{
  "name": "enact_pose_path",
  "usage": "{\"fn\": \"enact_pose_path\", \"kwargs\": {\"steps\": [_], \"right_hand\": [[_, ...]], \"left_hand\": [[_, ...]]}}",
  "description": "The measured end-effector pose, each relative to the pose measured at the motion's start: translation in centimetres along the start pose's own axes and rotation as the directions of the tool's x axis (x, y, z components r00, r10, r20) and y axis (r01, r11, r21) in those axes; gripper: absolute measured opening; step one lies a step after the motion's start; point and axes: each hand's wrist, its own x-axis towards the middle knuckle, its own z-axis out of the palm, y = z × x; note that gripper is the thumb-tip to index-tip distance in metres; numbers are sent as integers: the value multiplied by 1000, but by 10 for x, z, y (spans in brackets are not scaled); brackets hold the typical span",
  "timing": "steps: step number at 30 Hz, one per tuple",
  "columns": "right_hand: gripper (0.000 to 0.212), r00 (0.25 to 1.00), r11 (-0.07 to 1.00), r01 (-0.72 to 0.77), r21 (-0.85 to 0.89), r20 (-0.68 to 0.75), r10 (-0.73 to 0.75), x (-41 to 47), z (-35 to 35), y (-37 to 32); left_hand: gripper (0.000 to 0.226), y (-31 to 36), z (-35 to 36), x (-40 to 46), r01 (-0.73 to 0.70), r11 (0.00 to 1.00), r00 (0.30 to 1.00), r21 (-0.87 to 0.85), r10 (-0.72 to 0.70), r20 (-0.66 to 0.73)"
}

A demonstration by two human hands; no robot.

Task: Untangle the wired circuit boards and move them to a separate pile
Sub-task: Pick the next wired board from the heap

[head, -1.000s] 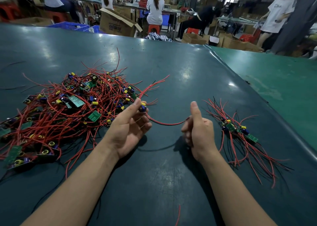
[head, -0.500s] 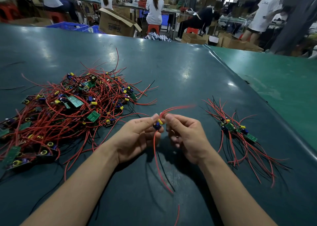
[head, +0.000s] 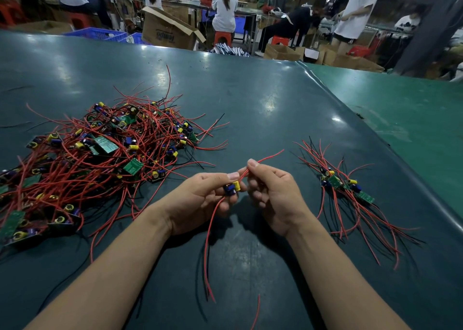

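Circuit board [head: 231, 188] mostly hidden between fingers [head: 234, 176] of both hands.

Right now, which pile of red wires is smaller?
The small pile of red-wired green circuit boards beside the right hand; the left pile is far bigger.

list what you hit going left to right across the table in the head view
tangled pile of wired boards → left hand → held board → right hand → small sorted pile → lighter green table

Wired circuit boards, sorted in part

A large red-wired tangled pile [head: 95, 159] is spread at left, a small pile [head: 348, 189] at right; one board [head: 231, 188] is held between them.
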Motion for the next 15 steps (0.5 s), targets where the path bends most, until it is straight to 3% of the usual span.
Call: {"fn": "enact_pose_path", "kwargs": {"steps": [6,10,15], "right_hand": [[31,998,968,7,249,-70,11,1,-3,-6],[41,994,977,14,211,-110,10,5,-2,-3],[20,980,977,99,190,-188,-62,8,-7,-2]], "left_hand": [[23,1,1,0,18,1000,1000,22,-18,-2],[17,2,3,-3,-7,997,999,81,3,50],[20,3,2,-4,4,997,999,72,-6,33]]}}
